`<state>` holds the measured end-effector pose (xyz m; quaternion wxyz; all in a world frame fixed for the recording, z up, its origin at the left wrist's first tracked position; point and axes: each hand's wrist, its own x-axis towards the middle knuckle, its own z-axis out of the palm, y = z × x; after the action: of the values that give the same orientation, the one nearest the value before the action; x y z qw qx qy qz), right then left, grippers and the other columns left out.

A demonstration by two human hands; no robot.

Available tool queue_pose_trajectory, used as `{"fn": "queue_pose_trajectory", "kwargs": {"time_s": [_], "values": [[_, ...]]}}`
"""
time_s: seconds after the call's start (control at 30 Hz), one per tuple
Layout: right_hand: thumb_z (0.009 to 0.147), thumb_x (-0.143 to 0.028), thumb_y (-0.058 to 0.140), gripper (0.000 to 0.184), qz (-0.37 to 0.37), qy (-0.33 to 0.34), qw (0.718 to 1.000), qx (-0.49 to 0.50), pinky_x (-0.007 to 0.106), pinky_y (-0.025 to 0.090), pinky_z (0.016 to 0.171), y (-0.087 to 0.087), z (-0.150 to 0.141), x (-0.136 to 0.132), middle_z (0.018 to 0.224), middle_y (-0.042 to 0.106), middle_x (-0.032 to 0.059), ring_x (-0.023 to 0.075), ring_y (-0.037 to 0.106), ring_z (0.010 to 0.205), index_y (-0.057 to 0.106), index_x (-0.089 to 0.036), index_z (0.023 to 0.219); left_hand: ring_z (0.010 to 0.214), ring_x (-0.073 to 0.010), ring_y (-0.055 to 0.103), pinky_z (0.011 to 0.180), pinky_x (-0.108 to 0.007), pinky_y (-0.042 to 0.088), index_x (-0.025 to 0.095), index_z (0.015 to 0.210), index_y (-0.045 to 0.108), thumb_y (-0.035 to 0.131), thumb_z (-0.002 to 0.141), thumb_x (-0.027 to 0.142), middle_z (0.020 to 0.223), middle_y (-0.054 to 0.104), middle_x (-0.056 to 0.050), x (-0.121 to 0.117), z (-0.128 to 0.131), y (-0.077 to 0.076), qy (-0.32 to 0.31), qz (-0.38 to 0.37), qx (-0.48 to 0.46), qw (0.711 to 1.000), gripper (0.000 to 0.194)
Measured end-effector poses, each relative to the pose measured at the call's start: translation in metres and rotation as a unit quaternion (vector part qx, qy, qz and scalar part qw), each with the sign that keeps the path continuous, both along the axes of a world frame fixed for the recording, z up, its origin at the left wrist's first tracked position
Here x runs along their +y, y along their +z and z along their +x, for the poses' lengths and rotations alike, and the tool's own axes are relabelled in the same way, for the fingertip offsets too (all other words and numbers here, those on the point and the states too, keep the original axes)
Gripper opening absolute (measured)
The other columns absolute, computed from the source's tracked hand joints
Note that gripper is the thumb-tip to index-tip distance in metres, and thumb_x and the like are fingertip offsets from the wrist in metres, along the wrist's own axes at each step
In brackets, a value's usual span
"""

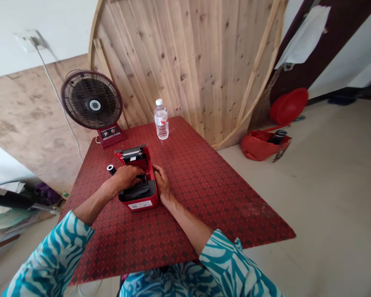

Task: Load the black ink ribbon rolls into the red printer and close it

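Note:
A red and black label printer [154, 199] sits on the table with its lid [132, 155] raised, showing rollers inside. My left hand [128, 176] reaches into its open body from the left. Those fingers are bent down around something dark, and their tips are partly hidden. Against the printer's right side lies my right hand [162, 181], holding the casing with its fingers along the wall. A small dark roll with a white end [111, 169] is just left of the printer, beside my left wrist. White labels [140, 204] are stuck on the printer's near face.
The table [204, 177] has a red patterned cover. At its far end stand a fan [94, 103] and a water bottle [161, 121]. Behind leans a round wooden board [188, 62]. A red bag [259, 146] and a red basin [289, 106] are at the right.

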<state>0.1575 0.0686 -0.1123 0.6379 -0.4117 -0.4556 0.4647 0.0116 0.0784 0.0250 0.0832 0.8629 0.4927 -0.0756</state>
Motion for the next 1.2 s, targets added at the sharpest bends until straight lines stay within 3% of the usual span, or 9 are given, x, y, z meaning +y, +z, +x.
{"fn": "queue_pose_trajectory", "kwargs": {"time_s": [0.2, 0.33, 0.43, 0.53, 0.63, 0.73, 0.83, 0.97, 1.2], "values": [[0.085, -0.039, 0.046, 0.039, -0.007, 0.005, 1.0, -0.008, 0.039, 0.04, 0.106, 0.001, 0.001, 0.0, 0.12, 0.065, 0.0062, 0.0218, 0.057, 0.117, 0.065, -0.022, 0.115, 0.1, -0.025, 0.069, 0.084, -0.031, 0.05, 0.027, 0.101, 0.073, 0.061, 0.08, 0.017, 0.104, 0.075, -0.005, 0.019, 0.004, -0.011, -0.001, -0.011, -0.01, 1.0, 0.026], [0.086, -0.04, 0.046, 0.04, -0.02, 0.009, 1.0, -0.01, 0.04, 0.039, 0.107, 0.004, 0.002, -0.001, 0.122, 0.064, 0.0071, 0.0225, 0.056, 0.119, 0.064, -0.022, 0.116, 0.1, -0.0239, 0.069, 0.086, -0.03, 0.051, 0.026, 0.103, 0.074, 0.062, 0.082, 0.023, 0.108, 0.075, -0.004, 0.021, -0.001, -0.003, -0.022, -0.038, -0.032, 0.999, 0.024], [0.086, -0.04, 0.046, 0.039, -0.013, 0.01, 1.0, -0.004, 0.04, 0.04, 0.107, 0.006, 0.002, -0.002, 0.122, 0.065, 0.0066, 0.0221, 0.056, 0.118, 0.064, -0.023, 0.116, 0.109, -0.0226, 0.066, 0.093, -0.03, 0.05, 0.023, 0.118, 0.068, 0.056, 0.088, 0.037, 0.121, 0.07, -0.005, 0.007, -0.014, 0.009, -0.016, -0.042, -0.133, 0.99, 0.035], [0.086, -0.04, 0.046, 0.039, -0.012, 0.01, 1.0, -0.005, 0.04, 0.04, 0.107, 0.007, 0.001, -0.002, 0.122, 0.065, 0.0064, 0.0222, 0.057, 0.118, 0.064, -0.023, 0.116, 0.101, -0.0232, 0.069, 0.087, -0.031, 0.054, 0.021, 0.121, 0.067, 0.054, 0.089, 0.051, 0.116, 0.072, -0.006, -0.02, -0.034, 0.016, 0.035, -0.045, -0.225, 0.973, 0.046], [0.086, -0.041, 0.045, 0.041, -0.015, 0.008, 1.0, -0.012, 0.041, 0.04, 0.107, 0.005, 0.001, -0.002, 0.122, 0.065, 0.0068, 0.0229, 0.057, 0.118, 0.064, -0.022, 0.116, 0.101, -0.0244, 0.069, 0.086, -0.033, 0.056, 0.023, 0.127, 0.063, 0.063, 0.083, 0.057, 0.119, 0.071, -0.007, -0.048, -0.05, 0.011, 0.031, -0.042, -0.232, 0.971, 0.056], [0.085, -0.042, 0.045, 0.041, -0.012, 0.005, 1.0, -0.012, 0.041, 0.039, 0.107, 0.004, 0.002, -0.001, 0.122, 0.065, 0.0065, 0.023, 0.057, 0.118, 0.064, -0.023, 0.116, 0.113, -0.027, 0.064, 0.097, -0.04, 0.052, 0.022, 0.133, 0.058, 0.066, 0.08, 0.061, 0.127, 0.066, -0.011, -0.067, -0.055, 0.0, -0.012, 0.03, -0.229, 0.973, 0.066], [0.085, -0.042, 0.045, 0.041, -0.008, 0.009, 1.0, -0.013, 0.041, 0.039, 0.107, 0.003, 0.002, -0.002, 0.123, 0.065, 0.0068, 0.023, 0.056, 0.119, 0.064, -0.022, 0.116, 0.114, -0.0253, 0.064, 0.1, -0.041, 0.05, 0.022, 0.128, 0.061, 0.06, 0.085, 0.059, 0.123, 0.068, -0.011, -0.073, -0.052, -0.007, -0.044, 0.067, -0.231, 0.97, 0.056], [0.085, -0.042, 0.046, 0.041, -0.016, 0.009, 1.0, -0.011, 0.041, 0.039, 0.107, 0.004, 0.003, -0.002, 0.122, 0.065, 0.0065, 0.0232, 0.056, 0.119, 0.064, -0.022, 0.115, 0.11, -0.0226, 0.066, 0.097, -0.037, 0.053, 0.02, 0.122, 0.064, 0.054, 0.091, 0.056, 0.119, 0.07, -0.011, -0.075, -0.048, -0.005, -0.071, 0.071, -0.251, 0.963, 0.049], [0.086, -0.039, 0.047, 0.037, -0.009, 0.005, 1.0, -0.016, 0.039, 0.04, 0.107, 0.006, 0.004, -0.004, 0.122, 0.066, 0.0048, 0.0216, 0.056, 0.118, 0.065, -0.023, 0.115, 0.113, -0.0235, 0.065, 0.098, -0.036, 0.053, 0.019, 0.123, 0.064, 0.055, 0.092, 0.05, 0.122, 0.068, -0.011, -0.076, -0.051, 0.002, -0.02, 0.126, -0.296, 0.947, 0.044]]}}
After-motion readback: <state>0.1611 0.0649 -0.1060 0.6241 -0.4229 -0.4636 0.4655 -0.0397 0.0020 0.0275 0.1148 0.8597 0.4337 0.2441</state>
